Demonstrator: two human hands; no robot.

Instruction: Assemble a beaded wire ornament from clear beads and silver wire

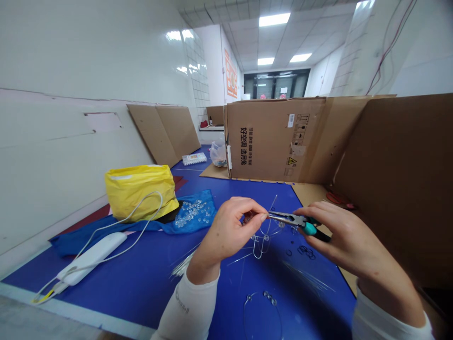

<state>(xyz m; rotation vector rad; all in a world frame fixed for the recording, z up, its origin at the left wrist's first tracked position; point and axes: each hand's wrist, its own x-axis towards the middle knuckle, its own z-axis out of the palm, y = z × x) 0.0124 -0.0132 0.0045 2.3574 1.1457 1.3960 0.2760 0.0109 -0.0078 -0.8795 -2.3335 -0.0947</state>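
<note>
My left hand [233, 226] is closed in a pinch, thumb against forefinger, on what looks like a thin wire end at the plier tips. My right hand [341, 231] grips long-nose pliers [297, 220] with teal and black handles, their jaws pointing left to my left fingertips. Below and behind the fingers are looped clear wires with round beads [266, 237]; which of them I hold and which lie on the table I cannot tell. Nearer me on the table lies a curved wire with clear beads [271, 298].
Straight wires [183, 264] lie by my left wrist, black rings [306, 252] under my right hand. Clear beads [194, 212] rest on blue cloth, beside a yellow bag [141, 191]. A white power strip [94, 257] with cord lies left. A cardboard box [269, 141] walls the back.
</note>
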